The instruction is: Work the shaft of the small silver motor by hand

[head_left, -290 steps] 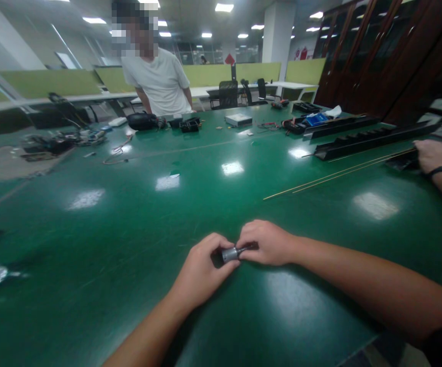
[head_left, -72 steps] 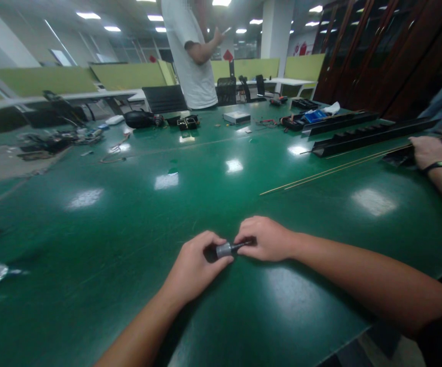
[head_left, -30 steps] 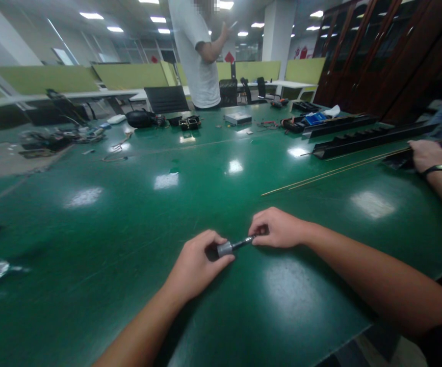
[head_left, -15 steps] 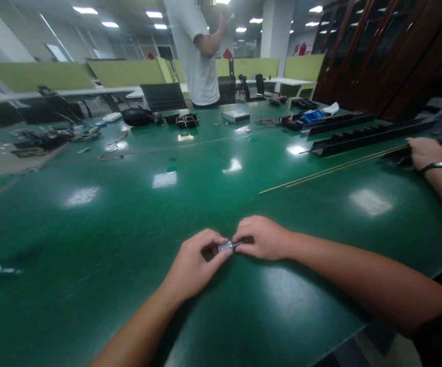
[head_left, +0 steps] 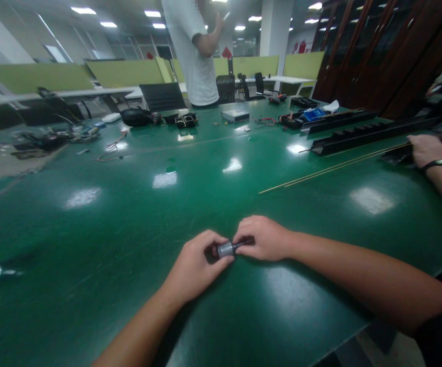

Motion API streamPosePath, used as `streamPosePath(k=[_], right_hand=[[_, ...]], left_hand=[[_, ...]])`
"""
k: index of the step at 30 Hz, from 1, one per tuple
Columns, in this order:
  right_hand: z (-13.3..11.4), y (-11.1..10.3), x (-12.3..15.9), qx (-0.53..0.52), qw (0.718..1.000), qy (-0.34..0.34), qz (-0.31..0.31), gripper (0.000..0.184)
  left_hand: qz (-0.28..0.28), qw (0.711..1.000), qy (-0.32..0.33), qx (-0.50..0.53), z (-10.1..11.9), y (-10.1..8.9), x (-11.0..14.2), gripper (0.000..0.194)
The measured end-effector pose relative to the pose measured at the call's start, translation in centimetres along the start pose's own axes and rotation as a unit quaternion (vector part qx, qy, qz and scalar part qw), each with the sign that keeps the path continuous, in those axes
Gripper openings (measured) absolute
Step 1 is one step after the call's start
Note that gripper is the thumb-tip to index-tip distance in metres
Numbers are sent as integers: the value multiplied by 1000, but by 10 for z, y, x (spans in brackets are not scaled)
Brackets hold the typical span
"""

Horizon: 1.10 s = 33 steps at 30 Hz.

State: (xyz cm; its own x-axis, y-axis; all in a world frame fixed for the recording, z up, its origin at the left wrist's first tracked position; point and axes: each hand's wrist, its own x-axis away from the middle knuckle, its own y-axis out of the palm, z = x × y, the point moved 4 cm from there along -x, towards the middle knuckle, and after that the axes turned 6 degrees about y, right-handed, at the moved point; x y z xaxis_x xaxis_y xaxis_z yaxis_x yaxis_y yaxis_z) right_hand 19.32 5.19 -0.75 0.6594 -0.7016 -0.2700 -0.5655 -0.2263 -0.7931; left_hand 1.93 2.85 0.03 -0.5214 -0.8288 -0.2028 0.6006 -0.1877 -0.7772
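Observation:
Just above the green table, a small silver-grey metal cylinder, much like a small motor, lies on its side between my hands. My left hand grips it between thumb and fingers, which hide its left end. From its right end a thin dark rod runs into my right hand, whose thumb and fingertips pinch it. Whether rod and cylinder are one piece, I cannot tell. The other fingers of my right hand are curled in.
The green table shows light reflections. Thin brass-coloured rods reach in from a co-worker's hand at right, near long black channels. A silver box sits far back, electronic parts far left. Another person stands beyond.
More of the cylinder shows between my left thumb and fingers, and it seems turned slightly. My right hand has hardly moved. The standing person's raised hand has shifted slightly.

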Motion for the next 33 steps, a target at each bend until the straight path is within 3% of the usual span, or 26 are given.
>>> streamPosePath(k=[18, 33], right_hand=[[5, -10, 4, 3, 1000, 17, -10, 11], [16, -27, 6, 0, 996, 59, -63, 11]], left_hand=[[-4, 1000, -5, 4, 1, 0, 1, 15], [-6, 1000, -15, 6, 2, 1, 1, 15]])
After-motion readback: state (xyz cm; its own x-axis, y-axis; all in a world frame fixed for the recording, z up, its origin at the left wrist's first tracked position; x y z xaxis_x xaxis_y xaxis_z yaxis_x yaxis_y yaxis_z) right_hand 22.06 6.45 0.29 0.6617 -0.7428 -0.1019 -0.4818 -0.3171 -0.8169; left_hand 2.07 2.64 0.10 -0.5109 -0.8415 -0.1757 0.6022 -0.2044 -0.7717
